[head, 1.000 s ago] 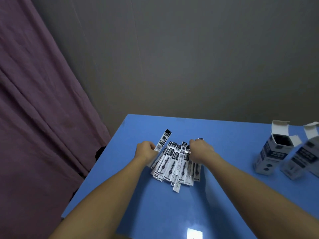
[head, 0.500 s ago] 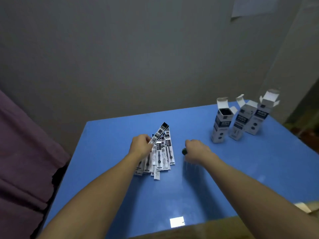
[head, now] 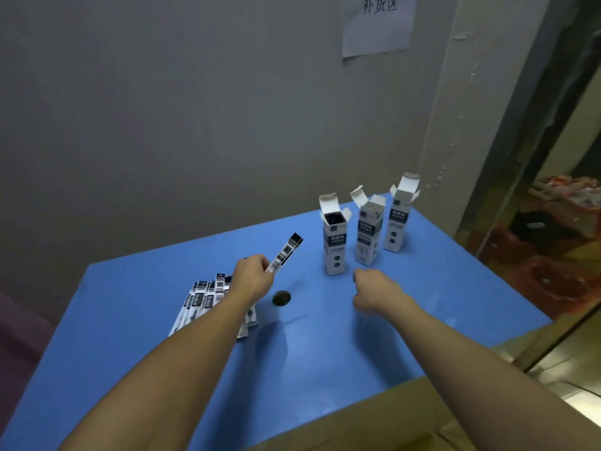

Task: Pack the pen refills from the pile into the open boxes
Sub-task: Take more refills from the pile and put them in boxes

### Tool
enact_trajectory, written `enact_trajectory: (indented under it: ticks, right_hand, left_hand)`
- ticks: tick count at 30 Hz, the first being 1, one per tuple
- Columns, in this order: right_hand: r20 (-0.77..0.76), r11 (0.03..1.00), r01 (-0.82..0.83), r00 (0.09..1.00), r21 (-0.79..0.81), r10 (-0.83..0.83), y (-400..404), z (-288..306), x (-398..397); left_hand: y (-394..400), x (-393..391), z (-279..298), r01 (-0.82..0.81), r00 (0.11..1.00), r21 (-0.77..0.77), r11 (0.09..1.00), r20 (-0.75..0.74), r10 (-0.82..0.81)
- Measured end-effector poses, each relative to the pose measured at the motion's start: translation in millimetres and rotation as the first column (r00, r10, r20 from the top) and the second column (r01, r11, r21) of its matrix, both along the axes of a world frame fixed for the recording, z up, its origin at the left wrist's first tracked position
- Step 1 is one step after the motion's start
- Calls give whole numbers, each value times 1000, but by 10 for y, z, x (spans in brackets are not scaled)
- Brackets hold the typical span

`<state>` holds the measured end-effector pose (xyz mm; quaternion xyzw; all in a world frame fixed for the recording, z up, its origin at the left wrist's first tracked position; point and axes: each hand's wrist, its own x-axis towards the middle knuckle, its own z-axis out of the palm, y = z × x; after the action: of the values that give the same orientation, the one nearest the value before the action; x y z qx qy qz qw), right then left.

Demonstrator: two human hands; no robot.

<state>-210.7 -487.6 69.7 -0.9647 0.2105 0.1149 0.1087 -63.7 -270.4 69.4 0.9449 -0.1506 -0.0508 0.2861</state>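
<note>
Blue tabletop (head: 325,353) set against a grey wall; a paper sign (head: 379,24) with printed characters hangs on the wall above.

Left hand (head: 252,279) raised over the tabletop, fingers curled round one packaged pen refill (head: 286,252). The refill sticks up and away from the hand, tilted toward the boxes, its black-labelled end uppermost.

Pile of refills (head: 203,299) lies flat on the tabletop just behind and under the left forearm, partly hidden by it. Packets fanned, roughly parallel.

Right hand (head: 374,292) hovers low over the tabletop, near the base of the nearest box. Fingers loosely curled, holding nothing visible.

Three open boxes stand upright in a row at the far right of the tabletop, top flaps up: nearest box (head: 335,245), middle box (head: 369,236), far box (head: 396,222). The nearest shows a dark interior.

A small dark round spot (head: 281,297) sits on the tabletop between the two hands; cannot tell what it is.
</note>
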Motion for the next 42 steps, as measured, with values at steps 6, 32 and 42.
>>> enact_trajectory:
  ticks: [6,32,42]
  right_hand:
    - [8,999,-44,999,2,44,-563,7,-268]
    - [106,952,-248,967,177,232,-1006,-11,662]
    - [141,911,-161,983,381,115,-933,-131,1154]
  left_hand:
    - [-512,-313,11,-82,997,-10,997,9,83]
    - [-1047,114,-26,-352,936,-50,935,2,352]
    - [-1028,335,31,-398,917,-81,914,-23,398]
